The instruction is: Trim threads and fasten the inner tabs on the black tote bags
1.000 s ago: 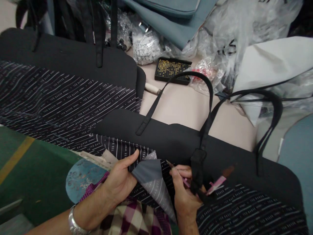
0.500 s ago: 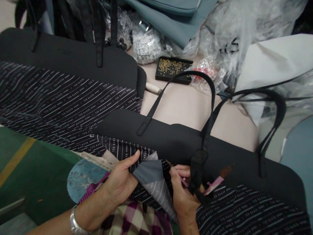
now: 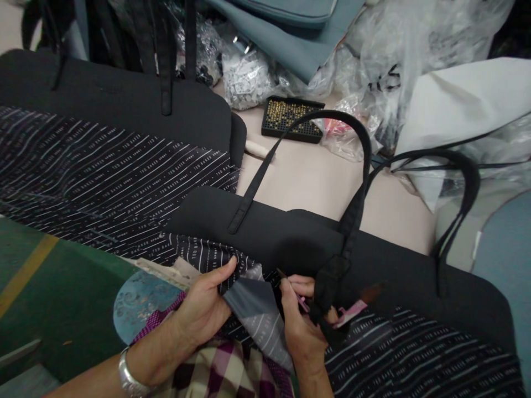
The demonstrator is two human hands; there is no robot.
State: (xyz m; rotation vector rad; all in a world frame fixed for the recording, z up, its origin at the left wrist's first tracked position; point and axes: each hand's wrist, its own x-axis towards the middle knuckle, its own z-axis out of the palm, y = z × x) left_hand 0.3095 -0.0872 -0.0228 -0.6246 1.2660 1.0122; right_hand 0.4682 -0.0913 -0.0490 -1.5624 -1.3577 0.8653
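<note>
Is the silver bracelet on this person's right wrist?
No, the silver bracelet is on the left wrist, behind the left hand holding striped fabric, while no bracelet shows behind the right hand.

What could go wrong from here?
The pointed pink tool in the right hand has its tip close to the striped lining that the left hand holds; a slip might nick cloth or fingers.
The dangling black strap lies against the right hand and might snag it.
The handle loop crosses the stud tray in view; if they touch, which I can't tell, a tug might spill studs.
</note>
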